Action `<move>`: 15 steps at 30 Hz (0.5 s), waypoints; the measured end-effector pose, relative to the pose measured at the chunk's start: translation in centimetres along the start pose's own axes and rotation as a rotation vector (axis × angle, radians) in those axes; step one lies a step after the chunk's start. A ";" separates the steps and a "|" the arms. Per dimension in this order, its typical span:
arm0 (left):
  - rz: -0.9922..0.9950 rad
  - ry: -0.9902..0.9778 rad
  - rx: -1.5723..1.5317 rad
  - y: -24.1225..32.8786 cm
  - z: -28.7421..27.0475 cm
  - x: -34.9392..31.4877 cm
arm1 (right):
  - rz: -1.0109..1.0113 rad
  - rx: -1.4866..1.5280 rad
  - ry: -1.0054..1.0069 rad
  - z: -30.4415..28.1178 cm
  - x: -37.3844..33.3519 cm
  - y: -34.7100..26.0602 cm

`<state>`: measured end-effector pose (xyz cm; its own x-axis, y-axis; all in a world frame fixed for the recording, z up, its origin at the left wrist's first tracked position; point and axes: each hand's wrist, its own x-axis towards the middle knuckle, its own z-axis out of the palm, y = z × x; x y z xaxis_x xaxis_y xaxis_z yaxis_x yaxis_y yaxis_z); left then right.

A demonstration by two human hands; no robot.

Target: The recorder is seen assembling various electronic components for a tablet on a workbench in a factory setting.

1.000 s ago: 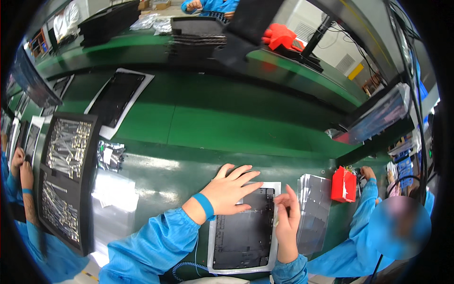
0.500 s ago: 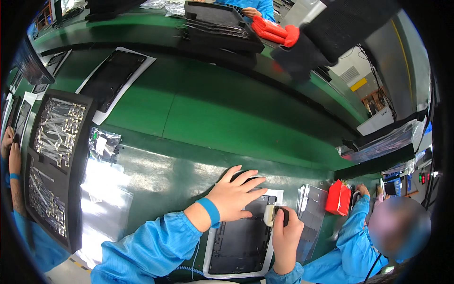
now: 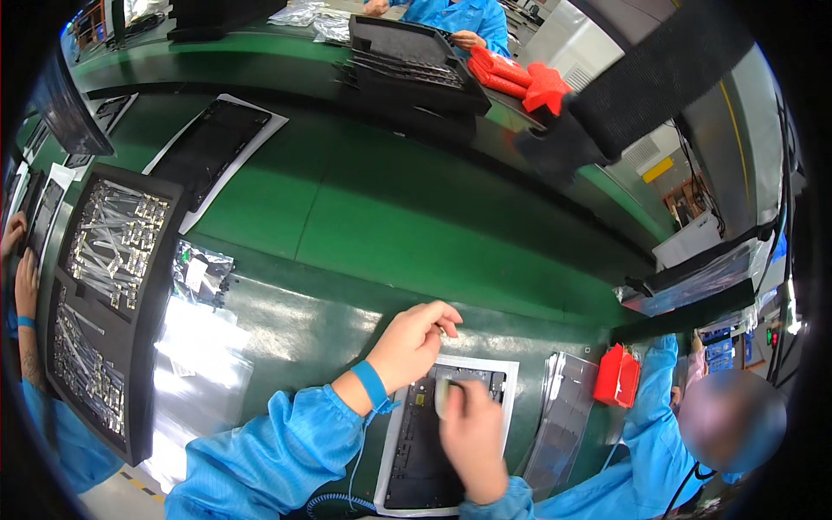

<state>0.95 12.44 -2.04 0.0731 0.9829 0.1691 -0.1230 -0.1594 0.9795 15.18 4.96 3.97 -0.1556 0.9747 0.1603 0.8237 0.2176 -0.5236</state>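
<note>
A flat black device housing point(image 3: 422, 472) lies on a white sheet point(image 3: 511, 381) in front of me. My right hand point(image 3: 472, 433) is closed around a small hand tool point(image 3: 443, 397) with a pale head and a dark grip, over the upper part of the housing. Its motion blurs the fingers somewhat. My left hand point(image 3: 409, 347), with a blue strap on the wrist, is raised at the housing's upper left corner. Its fingers are curled together; whether they pinch something small cannot be made out.
At left stands a black foam tray point(image 3: 139, 321) full of flat cables, beside clear plastic sheets point(image 3: 199, 373). Another housing point(image 3: 208, 152) lies farther off. Clear strips point(image 3: 563, 416) and a red box point(image 3: 617, 375) stand right. Co-workers sit left, right and across.
My left hand has gone from spread over the housing to curled and lifted at its upper left corner. My right hand has moved left across the housing with the tool.
</note>
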 end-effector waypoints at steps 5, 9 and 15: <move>0.226 -0.095 0.343 0.4 1.5 0.1 | 0.215 -0.058 0.142 -3.7 -0.6 3.1; 0.256 -0.103 0.402 0.1 1.5 0.0 | -0.047 -0.478 0.143 0.5 -0.6 2.0; 0.354 -0.076 0.723 0.6 0.4 0.3 | -0.239 -0.073 0.007 1.5 -0.2 1.2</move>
<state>1.31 12.63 -1.35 0.2201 0.8582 0.4637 0.5171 -0.5057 0.6906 15.37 5.05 2.06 -0.3466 0.8958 0.2784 0.8013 0.4370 -0.4085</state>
